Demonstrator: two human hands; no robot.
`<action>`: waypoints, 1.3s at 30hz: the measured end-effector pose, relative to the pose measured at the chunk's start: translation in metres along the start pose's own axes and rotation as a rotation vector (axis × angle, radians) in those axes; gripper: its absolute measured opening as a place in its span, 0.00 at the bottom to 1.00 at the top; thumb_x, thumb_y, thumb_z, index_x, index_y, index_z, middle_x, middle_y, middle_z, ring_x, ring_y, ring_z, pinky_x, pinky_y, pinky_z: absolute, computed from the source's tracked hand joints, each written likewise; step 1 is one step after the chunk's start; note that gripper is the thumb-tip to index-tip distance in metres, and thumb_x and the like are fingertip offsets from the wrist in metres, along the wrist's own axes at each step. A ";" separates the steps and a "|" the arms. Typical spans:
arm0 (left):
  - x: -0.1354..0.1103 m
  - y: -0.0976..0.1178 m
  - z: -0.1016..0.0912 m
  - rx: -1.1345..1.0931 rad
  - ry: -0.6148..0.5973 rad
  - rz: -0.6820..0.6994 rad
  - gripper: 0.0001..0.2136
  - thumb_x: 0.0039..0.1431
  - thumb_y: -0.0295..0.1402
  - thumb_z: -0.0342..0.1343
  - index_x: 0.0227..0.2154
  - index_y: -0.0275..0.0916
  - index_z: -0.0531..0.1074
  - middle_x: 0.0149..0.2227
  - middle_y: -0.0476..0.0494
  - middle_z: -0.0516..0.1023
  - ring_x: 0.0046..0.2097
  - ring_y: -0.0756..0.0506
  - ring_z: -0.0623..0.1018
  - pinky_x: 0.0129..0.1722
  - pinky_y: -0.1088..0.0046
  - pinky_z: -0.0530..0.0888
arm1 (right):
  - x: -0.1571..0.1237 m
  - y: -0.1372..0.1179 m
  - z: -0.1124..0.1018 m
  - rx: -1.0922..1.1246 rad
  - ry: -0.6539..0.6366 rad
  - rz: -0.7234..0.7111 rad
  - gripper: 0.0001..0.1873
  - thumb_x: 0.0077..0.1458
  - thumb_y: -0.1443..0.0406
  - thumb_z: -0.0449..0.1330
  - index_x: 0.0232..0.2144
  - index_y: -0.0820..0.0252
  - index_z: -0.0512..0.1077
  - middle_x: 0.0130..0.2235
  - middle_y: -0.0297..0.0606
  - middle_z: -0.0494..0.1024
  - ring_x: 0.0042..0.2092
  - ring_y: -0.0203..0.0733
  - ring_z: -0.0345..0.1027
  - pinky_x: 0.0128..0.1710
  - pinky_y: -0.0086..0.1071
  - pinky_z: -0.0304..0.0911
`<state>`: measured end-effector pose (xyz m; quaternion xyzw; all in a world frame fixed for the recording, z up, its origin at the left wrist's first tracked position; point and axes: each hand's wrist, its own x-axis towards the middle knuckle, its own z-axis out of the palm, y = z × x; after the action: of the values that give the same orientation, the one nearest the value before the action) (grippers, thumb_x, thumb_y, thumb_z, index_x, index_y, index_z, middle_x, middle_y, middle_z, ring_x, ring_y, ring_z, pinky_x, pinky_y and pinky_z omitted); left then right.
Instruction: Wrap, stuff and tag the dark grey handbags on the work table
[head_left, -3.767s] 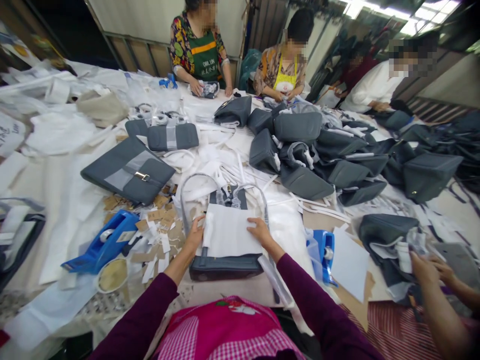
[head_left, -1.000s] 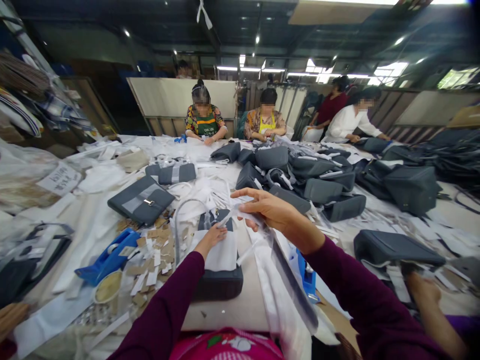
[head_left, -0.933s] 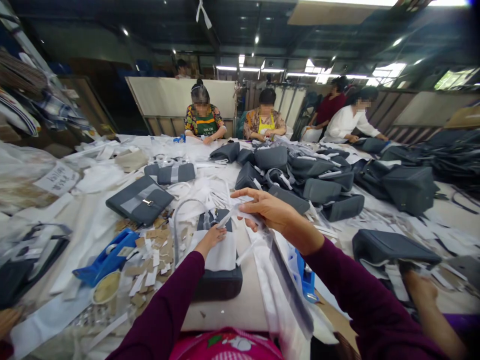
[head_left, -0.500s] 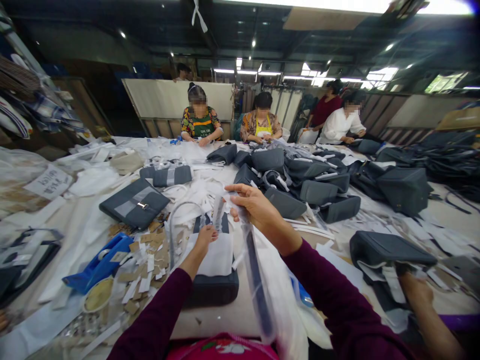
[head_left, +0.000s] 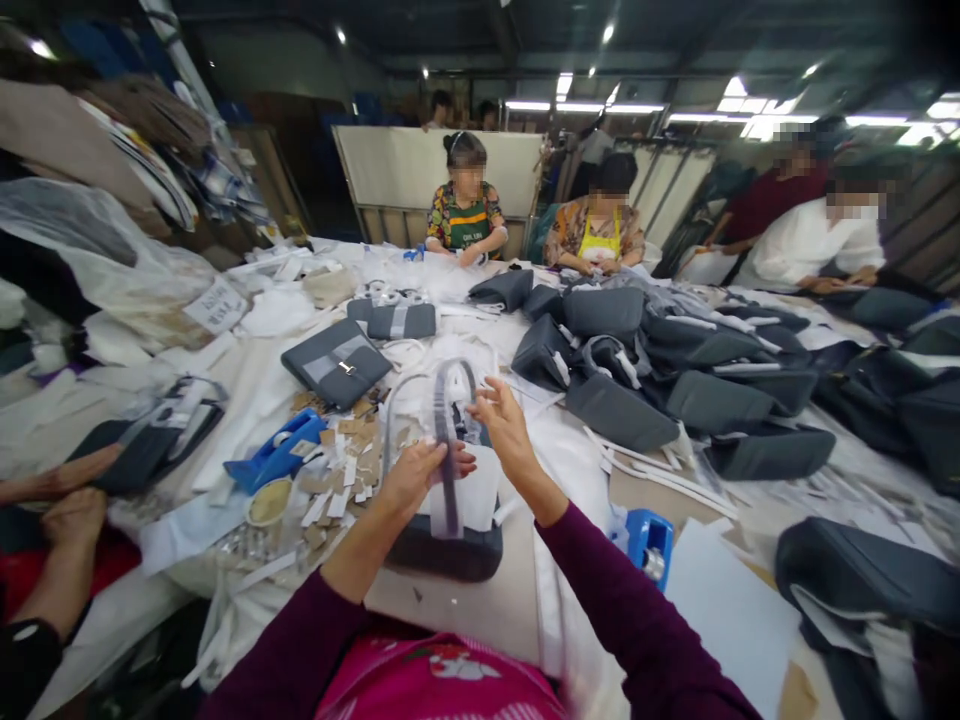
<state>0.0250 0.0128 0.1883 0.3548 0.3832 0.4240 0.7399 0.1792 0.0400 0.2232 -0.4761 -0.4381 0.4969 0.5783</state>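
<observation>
Both hands hold a dark strap [head_left: 448, 440] looped above a grey bag [head_left: 450, 545] on the bench [head_left: 480, 610]: left hand [head_left: 416, 475] clamped low, right hand [head_left: 504, 425] pinching higher.

Grey handbags [head_left: 675, 360] lie heaped across the right half of a long white-covered worktable [head_left: 247, 400]; a flat grey flap bag with a metal clasp [head_left: 336, 363] rests left of centre, beside scattered brown and white paper tags [head_left: 341, 465]; a blue tape dispenser [head_left: 276, 452] sits near a small round dish [head_left: 268, 502], a second blue dispenser [head_left: 649, 540] further right by a white paper sheet [head_left: 731, 610]; four seated workers, one in a green apron [head_left: 466, 212], line the far edge.
</observation>
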 end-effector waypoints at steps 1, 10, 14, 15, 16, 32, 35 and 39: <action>0.002 0.002 -0.006 -0.015 0.029 0.022 0.19 0.48 0.40 0.67 0.37 0.30 0.75 0.34 0.34 0.82 0.36 0.38 0.82 0.43 0.60 0.77 | -0.011 0.007 -0.003 0.015 -0.028 0.072 0.26 0.53 0.55 0.59 0.52 0.59 0.62 0.46 0.42 0.72 0.40 0.37 0.72 0.42 0.32 0.68; 0.005 0.011 -0.012 -0.044 0.155 0.198 0.14 0.49 0.39 0.66 0.35 0.33 0.77 0.36 0.38 0.81 0.44 0.39 0.79 0.52 0.63 0.72 | -0.113 0.055 0.001 -0.013 -0.215 0.333 0.16 0.51 0.53 0.60 0.35 0.60 0.74 0.28 0.37 0.75 0.25 0.36 0.64 0.24 0.30 0.61; -0.003 0.008 0.001 0.005 0.159 0.215 0.12 0.48 0.37 0.66 0.33 0.34 0.79 0.36 0.41 0.81 0.45 0.42 0.78 0.53 0.67 0.70 | -0.095 0.053 0.005 0.343 -0.197 0.619 0.25 0.52 0.46 0.59 0.36 0.63 0.72 0.27 0.40 0.76 0.23 0.35 0.66 0.22 0.29 0.63; -0.006 0.006 0.004 -0.001 0.145 0.206 0.12 0.48 0.36 0.66 0.34 0.34 0.79 0.36 0.42 0.81 0.45 0.43 0.78 0.52 0.67 0.70 | -0.085 0.053 0.004 0.401 -0.181 0.676 0.24 0.54 0.46 0.57 0.34 0.64 0.71 0.27 0.41 0.76 0.23 0.35 0.66 0.23 0.29 0.64; -0.009 0.003 0.006 -0.012 0.128 0.196 0.12 0.48 0.36 0.66 0.34 0.34 0.79 0.37 0.42 0.81 0.44 0.43 0.78 0.52 0.67 0.70 | -0.075 0.052 0.003 0.441 -0.176 0.722 0.23 0.57 0.47 0.55 0.32 0.64 0.70 0.26 0.41 0.76 0.22 0.34 0.66 0.22 0.28 0.64; -0.018 0.008 -0.012 -0.227 0.235 0.045 0.08 0.53 0.29 0.62 0.37 0.33 0.76 0.33 0.44 0.80 0.30 0.48 0.79 0.34 0.69 0.78 | -0.053 0.049 0.014 -0.403 -0.230 0.007 0.15 0.54 0.65 0.52 0.39 0.56 0.77 0.19 0.30 0.70 0.18 0.34 0.63 0.18 0.26 0.58; -0.017 0.011 -0.013 -0.235 0.231 0.034 0.07 0.55 0.29 0.60 0.36 0.33 0.76 0.32 0.44 0.80 0.30 0.48 0.79 0.34 0.70 0.78 | -0.052 0.043 0.013 -0.507 -0.268 -0.111 0.16 0.55 0.68 0.52 0.40 0.52 0.78 0.23 0.34 0.74 0.23 0.38 0.67 0.26 0.29 0.62; -0.017 0.014 -0.015 -0.253 0.219 -0.008 0.06 0.55 0.29 0.59 0.35 0.32 0.77 0.31 0.43 0.80 0.29 0.48 0.78 0.34 0.70 0.78 | -0.046 0.040 0.013 -0.565 -0.327 -0.233 0.17 0.57 0.70 0.52 0.42 0.51 0.77 0.36 0.39 0.80 0.38 0.46 0.73 0.42 0.35 0.65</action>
<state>0.0011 0.0057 0.1985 0.2088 0.4064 0.5019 0.7344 0.1549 -0.0026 0.1842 -0.4780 -0.6967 0.3563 0.3989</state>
